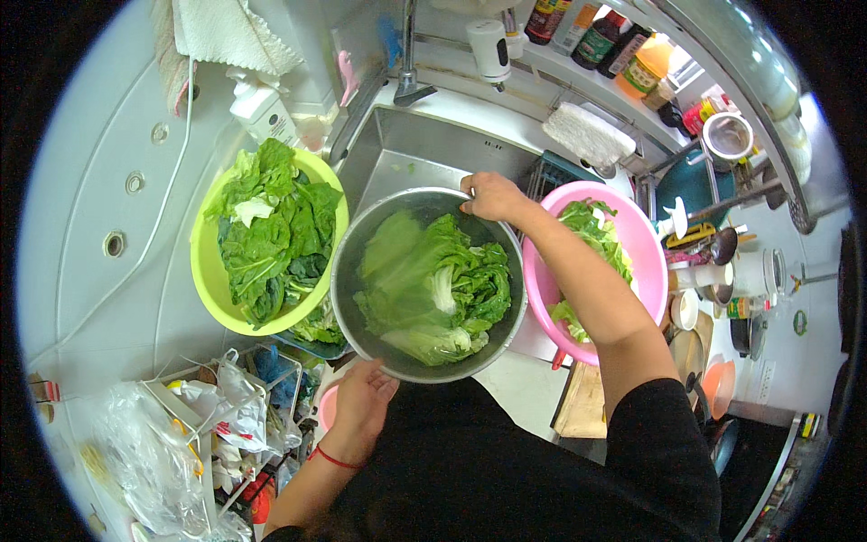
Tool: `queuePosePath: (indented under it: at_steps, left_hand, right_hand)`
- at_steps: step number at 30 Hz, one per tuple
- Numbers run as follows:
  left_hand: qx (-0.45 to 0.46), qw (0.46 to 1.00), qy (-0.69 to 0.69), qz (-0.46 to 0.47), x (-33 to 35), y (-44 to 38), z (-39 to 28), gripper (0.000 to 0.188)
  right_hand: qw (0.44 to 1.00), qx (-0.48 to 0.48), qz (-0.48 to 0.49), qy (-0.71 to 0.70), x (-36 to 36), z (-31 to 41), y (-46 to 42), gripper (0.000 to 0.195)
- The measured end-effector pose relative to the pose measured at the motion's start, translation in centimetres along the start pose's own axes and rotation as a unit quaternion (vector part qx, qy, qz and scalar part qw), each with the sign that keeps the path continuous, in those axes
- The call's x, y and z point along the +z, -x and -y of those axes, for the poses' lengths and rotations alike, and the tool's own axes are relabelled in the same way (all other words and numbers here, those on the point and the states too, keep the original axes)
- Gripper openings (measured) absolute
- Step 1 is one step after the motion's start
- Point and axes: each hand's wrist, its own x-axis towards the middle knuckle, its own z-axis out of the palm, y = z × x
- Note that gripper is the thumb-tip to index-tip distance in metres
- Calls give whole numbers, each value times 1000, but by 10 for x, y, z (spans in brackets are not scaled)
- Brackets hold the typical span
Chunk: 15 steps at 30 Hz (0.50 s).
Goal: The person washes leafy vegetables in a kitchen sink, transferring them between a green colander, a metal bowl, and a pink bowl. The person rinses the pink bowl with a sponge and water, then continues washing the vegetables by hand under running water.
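Note:
A steel basin (pixel 344 325) of water with green leaf lettuce (pixel 467 291) partly under the surface is in front of me, over the near edge of the sink. My right hand (pixel 493 196) grips its far right rim, thumb and fingers around the edge. At the near left rim is my left hand (pixel 369 393), its fingers on the edge and partly hidden under the basin. Left of the basin stands a yellow-green plastic tub (pixel 203 271) heaped with leafy greens (pixel 271 230). A pink plastic basin (pixel 647 244) with more leaves (pixel 586 223) stands on the right, partly behind my right forearm.
Beyond the basin lies a stainless steel sink (pixel 406 166) with a faucet (pixel 410 88). A wooden cutting board (pixel 582 403) is at the near right. Plastic bags (pixel 156 447) and a white rack (pixel 179 406) are at the lower left. Bottles (pixel 599 40) line a shelf at the upper right.

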Motion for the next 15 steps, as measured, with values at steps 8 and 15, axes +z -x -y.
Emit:
queuePosePath:
  at_steps: [8, 15]
  left_hand:
    - [248, 964, -86, -41, 7, 8, -10, 25]
    - [592, 458, -652, 120, 65, -56, -48, 75]
  right_hand:
    - [992, 63, -108, -6, 21, 17, 44, 40]
    - [987, -72, -140, -8, 69, 97, 102, 67]
